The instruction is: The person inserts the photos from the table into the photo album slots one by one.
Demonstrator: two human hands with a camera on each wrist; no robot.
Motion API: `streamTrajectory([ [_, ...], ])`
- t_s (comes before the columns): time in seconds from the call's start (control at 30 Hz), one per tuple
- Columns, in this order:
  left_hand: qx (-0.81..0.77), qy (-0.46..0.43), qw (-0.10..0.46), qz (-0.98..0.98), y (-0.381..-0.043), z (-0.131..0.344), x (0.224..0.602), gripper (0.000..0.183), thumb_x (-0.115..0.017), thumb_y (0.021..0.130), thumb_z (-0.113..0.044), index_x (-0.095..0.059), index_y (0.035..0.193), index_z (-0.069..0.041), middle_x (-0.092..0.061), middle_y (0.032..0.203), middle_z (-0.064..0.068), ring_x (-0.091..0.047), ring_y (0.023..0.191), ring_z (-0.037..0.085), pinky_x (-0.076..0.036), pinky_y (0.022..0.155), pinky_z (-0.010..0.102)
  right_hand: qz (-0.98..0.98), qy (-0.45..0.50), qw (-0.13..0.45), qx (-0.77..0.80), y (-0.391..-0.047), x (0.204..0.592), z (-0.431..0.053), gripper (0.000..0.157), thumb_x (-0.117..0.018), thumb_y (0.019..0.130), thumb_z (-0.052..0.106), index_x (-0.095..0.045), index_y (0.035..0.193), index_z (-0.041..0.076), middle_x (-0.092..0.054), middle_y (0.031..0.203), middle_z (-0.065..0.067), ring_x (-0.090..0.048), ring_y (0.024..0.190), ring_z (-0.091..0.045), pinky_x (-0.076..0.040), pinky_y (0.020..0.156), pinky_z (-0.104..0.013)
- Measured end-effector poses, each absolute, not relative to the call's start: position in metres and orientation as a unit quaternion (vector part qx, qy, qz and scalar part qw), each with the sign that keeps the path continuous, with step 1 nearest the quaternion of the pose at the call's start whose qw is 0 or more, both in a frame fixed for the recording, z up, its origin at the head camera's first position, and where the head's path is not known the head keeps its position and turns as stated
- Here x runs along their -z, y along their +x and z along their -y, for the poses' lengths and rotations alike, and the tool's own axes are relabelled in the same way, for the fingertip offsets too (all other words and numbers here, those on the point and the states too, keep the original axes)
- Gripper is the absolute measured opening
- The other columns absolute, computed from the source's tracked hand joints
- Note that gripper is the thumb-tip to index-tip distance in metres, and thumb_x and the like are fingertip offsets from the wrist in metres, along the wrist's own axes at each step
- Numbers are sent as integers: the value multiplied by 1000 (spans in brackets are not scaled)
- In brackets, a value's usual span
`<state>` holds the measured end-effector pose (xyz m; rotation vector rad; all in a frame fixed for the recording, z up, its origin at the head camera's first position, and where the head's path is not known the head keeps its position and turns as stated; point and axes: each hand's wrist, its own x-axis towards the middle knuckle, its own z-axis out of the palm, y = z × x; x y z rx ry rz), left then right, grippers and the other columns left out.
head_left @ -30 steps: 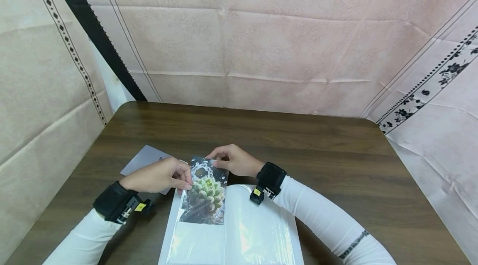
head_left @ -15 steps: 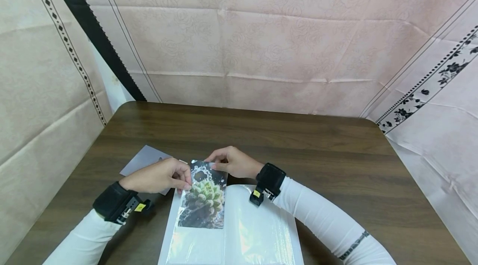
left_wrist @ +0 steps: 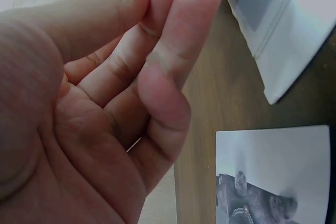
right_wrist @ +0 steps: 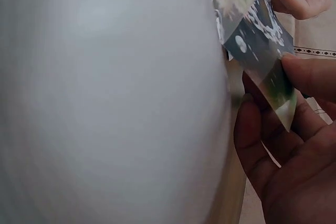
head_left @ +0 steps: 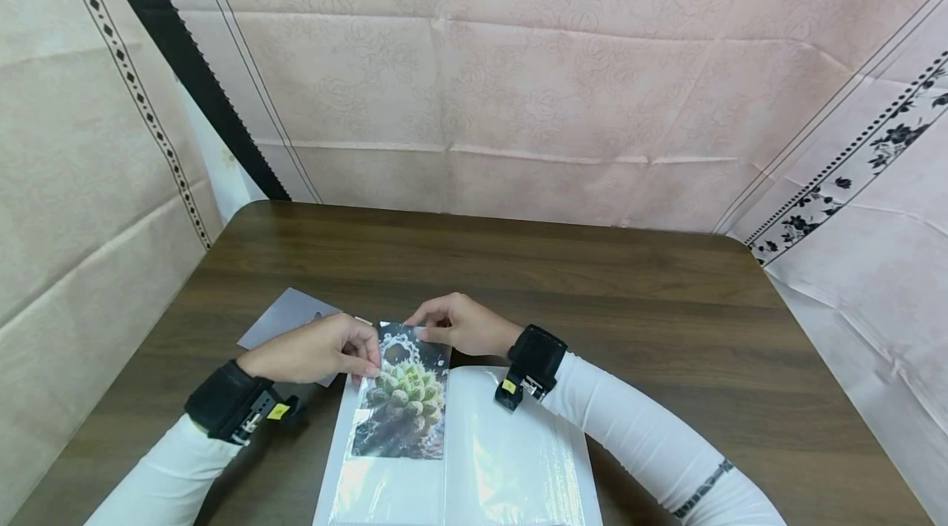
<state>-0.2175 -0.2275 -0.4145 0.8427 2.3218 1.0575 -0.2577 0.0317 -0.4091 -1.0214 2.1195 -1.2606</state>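
Observation:
A photo (head_left: pixel 407 394) of a green succulent lies over the left page of an open photo album (head_left: pixel 511 444) with glossy clear pockets. Its lower part shows under the shiny film. My right hand (head_left: pixel 467 324) pinches the photo's far edge between thumb and fingers; in the right wrist view that end of the photo (right_wrist: pixel 262 51) bends. At the photo's left side, my left hand (head_left: pixel 326 345) pinches the edge of the pocket with thumb and forefinger. The pinched edge is mostly hidden by the fingertips in the left wrist view.
A grey-backed card (head_left: pixel 285 318) lies on the wooden table (head_left: pixel 592 287) left of the album, partly under my left forearm. In the left wrist view, a print (left_wrist: pixel 273 156) with a dark picture lies near the album's corner. Patterned cloth (head_left: pixel 518 98) hangs behind the table.
The photo has slid toward me, down along the left page, and my right hand has followed it slightly. My left hand has stayed almost still.

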Motion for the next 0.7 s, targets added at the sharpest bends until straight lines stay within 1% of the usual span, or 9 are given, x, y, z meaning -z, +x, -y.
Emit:
streamTrajectory([
  [0.13, -383, 306, 222, -843, -218, 228, 414, 9, -63, 91, -30, -65, 88, -23, -66, 80, -4, -63, 69, 23, -52, 61, 36, -771, -372, 237, 459, -264, 421, -31, 25, -55, 94, 2, -65, 116, 1, -69, 104, -14, -62, 87, -25, -51, 74, -30],
  [0.27, -384, 307, 220, -843, -218, 228, 414, 8, -63, 91, -30, -66, 88, -23, -65, 81, -4, -63, 70, 23, -52, 61, 35, -774, -377, 233, 452, -270, 432, -31, 25, -56, 94, 6, -66, 117, 7, -70, 103, -7, -61, 83, -19, -48, 70, -25],
  [0.4, -381, 306, 220, -844, -218, 228, 414, 8, -63, 91, -30, -66, 88, -23, -65, 80, -4, -62, 69, 23, -51, 59, 33, -775, -380, 233, 447, -270, 433, -32, 23, -57, 95, 10, -67, 116, 11, -69, 102, -2, -60, 82, -15, -47, 69, -23],
  [0.53, -380, 305, 221, -845, -218, 228, 414, 8, -63, 91, -31, -66, 88, -23, -65, 80, -4, -62, 69, 24, -50, 59, 32, -774, -383, 235, 446, -270, 431, -32, 23, -57, 95, 11, -68, 114, 12, -70, 102, -2, -60, 83, -14, -47, 70, -23],
  [0.7, -383, 305, 224, -843, -218, 227, 414, 9, -63, 91, -30, -65, 87, -22, -65, 81, -4, -63, 70, 24, -51, 61, 34, -775, -391, 232, 439, -269, 430, -32, 22, -58, 94, 11, -68, 113, 12, -70, 96, -3, -59, 81, -14, -47, 70, -23],
])
